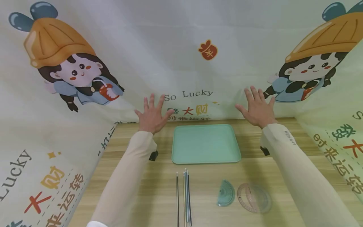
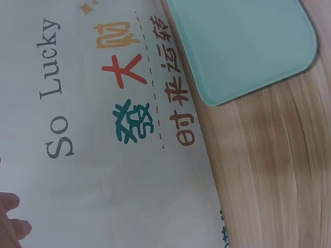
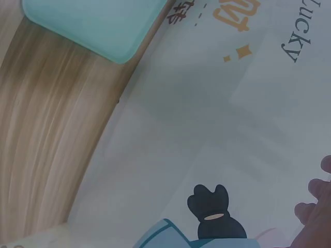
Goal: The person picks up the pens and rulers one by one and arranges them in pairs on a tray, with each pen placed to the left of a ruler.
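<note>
Both hands are raised with fingers spread, holding nothing. My left hand (image 1: 153,118) is beyond the left back corner of a mint-green tray (image 1: 206,144); its fingertips (image 2: 9,201) show at the left wrist view's edge. On the tray's other side, my right hand (image 1: 257,110) is before the back cloth, fingertips (image 3: 305,212) at the right wrist view's edge. Nearer the front lie several thin pencil-like sticks (image 1: 187,197), partly cut off by the frame. Right of them are a green half-round protractor (image 1: 226,193) and a clear round protractor (image 1: 254,197).
Printed white cloth (image 1: 136,47) rises behind the wooden table (image 1: 158,176) and along both sides. A dark band (image 1: 153,155) shows at the left wrist and another dark piece (image 1: 265,151) at the right.
</note>
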Demonstrator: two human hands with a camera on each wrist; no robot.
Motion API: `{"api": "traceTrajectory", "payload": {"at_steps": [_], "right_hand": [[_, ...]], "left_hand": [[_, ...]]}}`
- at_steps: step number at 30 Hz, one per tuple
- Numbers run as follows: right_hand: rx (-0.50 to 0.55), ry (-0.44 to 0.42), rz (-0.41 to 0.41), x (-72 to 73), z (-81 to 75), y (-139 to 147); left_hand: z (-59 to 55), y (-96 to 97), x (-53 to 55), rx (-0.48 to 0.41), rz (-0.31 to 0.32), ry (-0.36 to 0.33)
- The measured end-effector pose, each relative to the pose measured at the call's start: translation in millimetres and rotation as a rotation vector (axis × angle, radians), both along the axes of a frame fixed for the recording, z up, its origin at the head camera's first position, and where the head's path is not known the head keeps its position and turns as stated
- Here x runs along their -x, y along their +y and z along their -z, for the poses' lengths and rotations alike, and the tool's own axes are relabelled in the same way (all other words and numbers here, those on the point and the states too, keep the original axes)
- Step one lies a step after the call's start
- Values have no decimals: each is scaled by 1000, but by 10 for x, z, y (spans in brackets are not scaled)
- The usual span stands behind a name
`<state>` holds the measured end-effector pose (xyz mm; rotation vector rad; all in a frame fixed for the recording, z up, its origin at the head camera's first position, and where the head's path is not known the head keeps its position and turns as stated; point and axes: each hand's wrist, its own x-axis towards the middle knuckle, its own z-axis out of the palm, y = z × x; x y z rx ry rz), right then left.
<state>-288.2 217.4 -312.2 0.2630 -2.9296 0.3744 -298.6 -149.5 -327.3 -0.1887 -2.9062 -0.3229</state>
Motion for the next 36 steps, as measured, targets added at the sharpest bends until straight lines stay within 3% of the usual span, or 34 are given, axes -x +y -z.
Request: {"api": "traceTrajectory", "payload": {"at_steps": [10,20,31,36], "right_hand": [[44,19,15,-130,62,-98],[77,84,-29,-241,296,-215],[137,107,-80,-355,631,-253],[194,50,-95,-471,735,-332]], "left_hand": [[98,-36,-125,-26,-38,52],[240,-60,-267,-31,-12,53],[520,-10,-424,-70,-10,9],[692,7,-470,-106,-4,-9]]}}
